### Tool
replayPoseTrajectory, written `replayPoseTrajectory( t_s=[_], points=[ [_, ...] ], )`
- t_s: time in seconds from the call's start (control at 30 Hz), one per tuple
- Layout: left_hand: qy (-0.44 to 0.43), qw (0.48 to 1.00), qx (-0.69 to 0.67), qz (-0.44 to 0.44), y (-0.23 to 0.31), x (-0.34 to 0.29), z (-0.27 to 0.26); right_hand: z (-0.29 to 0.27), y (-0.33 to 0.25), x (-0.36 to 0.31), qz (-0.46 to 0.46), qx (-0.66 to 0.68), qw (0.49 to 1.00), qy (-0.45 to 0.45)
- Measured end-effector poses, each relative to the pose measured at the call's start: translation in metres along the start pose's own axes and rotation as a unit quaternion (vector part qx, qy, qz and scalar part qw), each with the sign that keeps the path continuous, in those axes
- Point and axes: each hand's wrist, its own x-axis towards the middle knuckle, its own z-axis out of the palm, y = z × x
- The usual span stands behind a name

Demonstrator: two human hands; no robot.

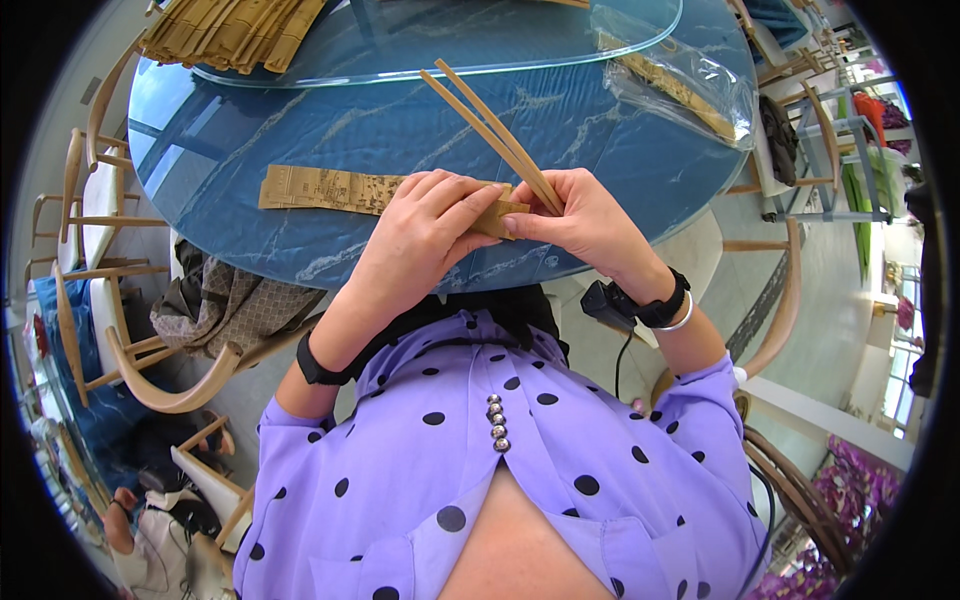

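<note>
A pair of pale wooden chopsticks (490, 128) slants up and away from my right hand (590, 225), which is closed around their lower ends. The right thumb and fingers also pinch the end of a brown paper chopstick sleeve (497, 218). My left hand (425, 215) closes on the same sleeve from the other side, its fingers bent over it. To the left of that hand, a flat brown printed paper strip (320, 188) lies along the table. Fingers hide whether the strip and the held sleeve are one piece.
The blue marbled table (220, 140) carries a raised glass turntable (440, 62). A pile of brown paper sleeves (230, 32) sits at the far left. At the far right lies a clear plastic bag (690, 85) with a brown sleeve inside. Wooden chairs (185, 390) stand around.
</note>
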Motion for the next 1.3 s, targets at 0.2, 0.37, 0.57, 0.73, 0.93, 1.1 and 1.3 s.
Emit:
replayPoseTrajectory(
  t_s=[0.2,0.37,0.57,0.73,0.93,1.1,1.3],
  points=[
    [0.013,0.997,0.066,0.039,-0.001,0.002,0.001,-0.001,0.003,0.000,0.008,-0.065,0.997,0.033],
    [0.012,0.997,0.066,0.038,0.002,0.002,0.002,0.002,0.000,0.001,0.009,-0.055,0.998,0.038],
    [0.018,0.994,0.094,0.044,0.002,0.001,0.000,0.002,0.001,0.002,0.018,-0.083,0.995,0.045],
    [0.000,0.995,0.099,0.034,0.005,0.004,-0.003,0.002,0.008,0.002,0.009,-0.124,0.990,0.071],
    [0.017,0.990,0.131,0.050,0.005,0.003,0.002,0.003,0.014,0.003,-0.017,-0.153,0.984,0.087],
    [0.007,0.991,0.125,0.047,0.005,0.003,0.003,0.006,0.010,0.000,-0.030,-0.177,0.979,0.098],
    [-0.022,0.998,0.063,0.004,0.003,0.000,0.008,0.015,0.000,-0.005,-0.072,-0.269,0.947,0.157]
  ],
)
